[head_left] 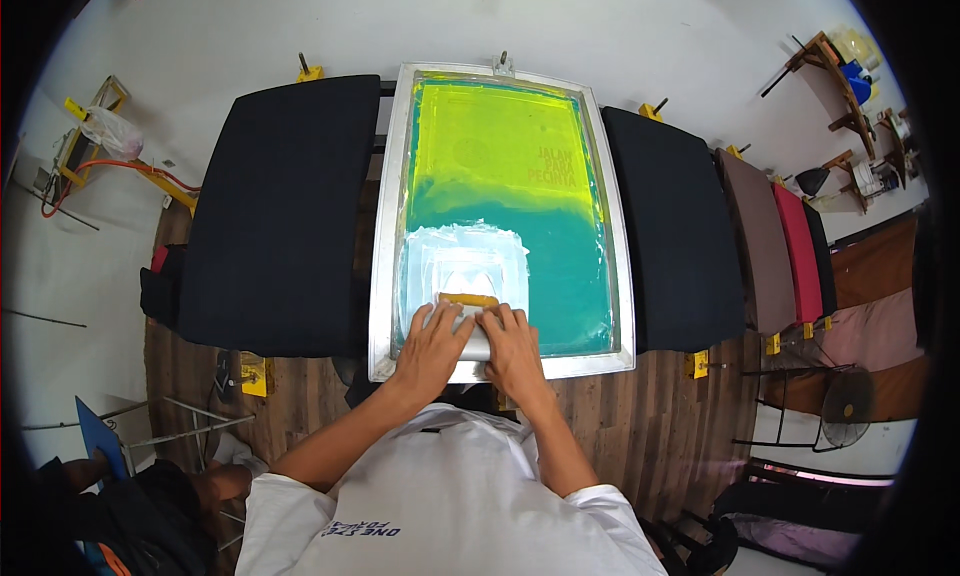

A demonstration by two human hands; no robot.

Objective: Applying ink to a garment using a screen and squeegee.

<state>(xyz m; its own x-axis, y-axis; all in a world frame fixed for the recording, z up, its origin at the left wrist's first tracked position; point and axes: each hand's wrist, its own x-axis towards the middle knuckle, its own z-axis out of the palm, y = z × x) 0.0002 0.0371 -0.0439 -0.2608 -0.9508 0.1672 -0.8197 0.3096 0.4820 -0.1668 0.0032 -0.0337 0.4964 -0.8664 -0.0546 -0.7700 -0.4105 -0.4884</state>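
A screen-printing frame (385, 226) with silver metal edges lies in front of me, its mesh yellow-green at the far part and teal nearer. White ink (512, 261) covers a patch of the near left mesh. Over this patch sits a squeegee (468, 300) with an amber blade edge and a silvery body, close to the frame's near edge. My left hand (432, 348) grips the squeegee's left part, and my right hand (512, 348) its right part. Both sets of fingers curl over it, with thumbs toward the middle.
Dark fabric-covered boards stand left (285, 216) and right (678, 226) of the frame. Farther right are a brown board (755, 241) and a red board (797, 251). A fan (847, 408) stands at right. A person (150, 516) with a blue panel (103, 438) is at lower left.
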